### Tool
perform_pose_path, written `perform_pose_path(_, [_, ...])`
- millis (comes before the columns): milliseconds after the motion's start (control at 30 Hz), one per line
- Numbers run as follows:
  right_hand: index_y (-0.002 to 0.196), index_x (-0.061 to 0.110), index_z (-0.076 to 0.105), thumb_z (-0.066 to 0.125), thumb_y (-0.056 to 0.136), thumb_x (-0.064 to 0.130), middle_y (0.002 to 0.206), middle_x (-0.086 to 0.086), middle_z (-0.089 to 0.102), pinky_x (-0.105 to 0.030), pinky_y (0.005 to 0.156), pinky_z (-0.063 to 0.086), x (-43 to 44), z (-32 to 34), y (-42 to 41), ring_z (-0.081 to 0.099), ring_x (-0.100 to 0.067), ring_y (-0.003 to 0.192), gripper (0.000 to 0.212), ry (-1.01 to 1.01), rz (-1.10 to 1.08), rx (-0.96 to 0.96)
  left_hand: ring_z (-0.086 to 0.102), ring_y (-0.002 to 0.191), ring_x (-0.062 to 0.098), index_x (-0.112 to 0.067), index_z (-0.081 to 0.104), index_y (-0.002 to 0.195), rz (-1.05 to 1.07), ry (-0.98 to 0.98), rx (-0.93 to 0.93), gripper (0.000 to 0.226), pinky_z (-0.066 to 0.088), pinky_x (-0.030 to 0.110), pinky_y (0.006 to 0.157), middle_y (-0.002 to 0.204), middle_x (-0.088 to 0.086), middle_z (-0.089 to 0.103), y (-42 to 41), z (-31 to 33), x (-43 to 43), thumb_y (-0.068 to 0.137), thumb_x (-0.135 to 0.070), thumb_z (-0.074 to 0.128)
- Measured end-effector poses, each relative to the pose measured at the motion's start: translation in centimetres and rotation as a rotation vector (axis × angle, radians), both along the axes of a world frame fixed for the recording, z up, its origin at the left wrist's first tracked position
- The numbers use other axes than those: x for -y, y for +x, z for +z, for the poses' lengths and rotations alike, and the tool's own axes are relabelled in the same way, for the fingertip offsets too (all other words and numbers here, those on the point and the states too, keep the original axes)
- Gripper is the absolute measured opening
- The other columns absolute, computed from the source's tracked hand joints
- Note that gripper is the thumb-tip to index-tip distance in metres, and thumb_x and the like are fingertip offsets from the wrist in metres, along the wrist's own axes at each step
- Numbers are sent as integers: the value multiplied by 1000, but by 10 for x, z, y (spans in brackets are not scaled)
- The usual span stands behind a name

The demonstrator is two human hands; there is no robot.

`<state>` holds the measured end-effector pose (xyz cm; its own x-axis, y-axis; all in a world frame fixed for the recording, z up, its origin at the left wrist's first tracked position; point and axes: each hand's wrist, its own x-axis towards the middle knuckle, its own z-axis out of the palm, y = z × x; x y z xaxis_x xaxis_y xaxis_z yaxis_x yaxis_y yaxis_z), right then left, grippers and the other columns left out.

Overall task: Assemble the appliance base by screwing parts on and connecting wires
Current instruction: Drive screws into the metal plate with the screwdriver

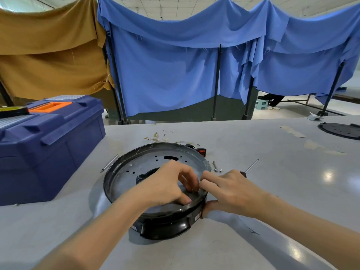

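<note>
Bare left hand (165, 184) and right hand (231, 191); forearms (109, 227) likewise uncovered down to the frame's edge. Slim fingers (209, 185), short plain nails, knuckles creased.

Left hand (167, 185) curls its fingers inside the rim of the appliance base (124, 172); right hand (232, 191) grips that rim from outside.

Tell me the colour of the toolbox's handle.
Orange handle on the dark blue toolbox; head view.
</note>
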<state>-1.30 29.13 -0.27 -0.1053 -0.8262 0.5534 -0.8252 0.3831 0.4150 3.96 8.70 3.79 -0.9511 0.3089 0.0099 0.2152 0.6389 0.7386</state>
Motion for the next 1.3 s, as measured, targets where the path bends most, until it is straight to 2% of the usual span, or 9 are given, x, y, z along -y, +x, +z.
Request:
perform_pose_path(233, [76,7,69,78,76,40,73,-2,60,-23,35,24,0,-5,4,26,-18,40,34,-71,-4,76,55,49,-11,-9,70,92,6,-22,13,32,39,5,52,85,0,67,4,0,-3,70,13,75])
perform_pose_path(333, [84,7,75,54,86,59,82,-3,68,-20,38,27,-3,4,5,36,-17,40,55,-130,17,131,62,65,-5,-11,72,92,4,-68,-8,32,45,10,59,85,-2,70,4,1,-4,69,10,77])
perform_pose_path(433, [79,3,74,53,86,60,78,-2,68,-17,41,33,-8,27,3,30,-6,49,61,-373,56,191,67,86,10,-15,73,99,5,-142,-18,38,53,17,68,93,2,72,-1,3,-4,68,4,80])
perform_pose_path(600, [53,5,57,47,98,47,46,9,55,-17,41,31,-8,79,1,42,-10,33,62,-1077,149,591,67,88,23,-20,73,110,-20,-292,37,47,48,21,59,102,11,67,-14,7,-6,66,-6,86])
perform_pose_path(767, [46,15,44,41,101,49,43,-2,45,-18,35,23,0,126,-4,26,-12,29,65,-1518,551,1308,54,66,2,-28,73,82,-53,-323,33,33,39,18,55,68,-14,61,-22,10,-9,59,-12,91])
perform_pose_path(867, [51,15,36,41,101,47,40,1,39,-18,29,21,12,126,-11,22,-5,27,60,-1467,600,1626,58,73,6,-37,60,59,-75,-314,27,38,50,26,64,87,-5,66,-27,10,-5,55,-19,93])
perform_pose_path(933, [51,16,34,43,101,44,39,1,37,-16,29,19,21,117,-13,21,-5,26,59,-1404,539,1705,56,67,-1,-37,60,58,-86,-283,28,38,45,16,58,84,-4,64,-27,7,-1,53,-21,94])
perform_pose_path(1033, [49,16,33,45,101,40,38,0,35,-15,29,18,32,106,-16,20,-7,26,59,-1340,459,1735,50,58,-4,-36,65,61,-95,-202,43,35,34,9,50,80,-1,59,-28,2,5,51,-21,95])
perform_pose_path(1300, [49,15,34,49,101,37,39,-2,35,-16,31,18,41,95,-21,19,-9,27,58,-1327,375,1729,48,65,0,-26,79,89,-81,-121,63,42,40,17,59,80,-12,56,-27,-3,9,50,-21,95])
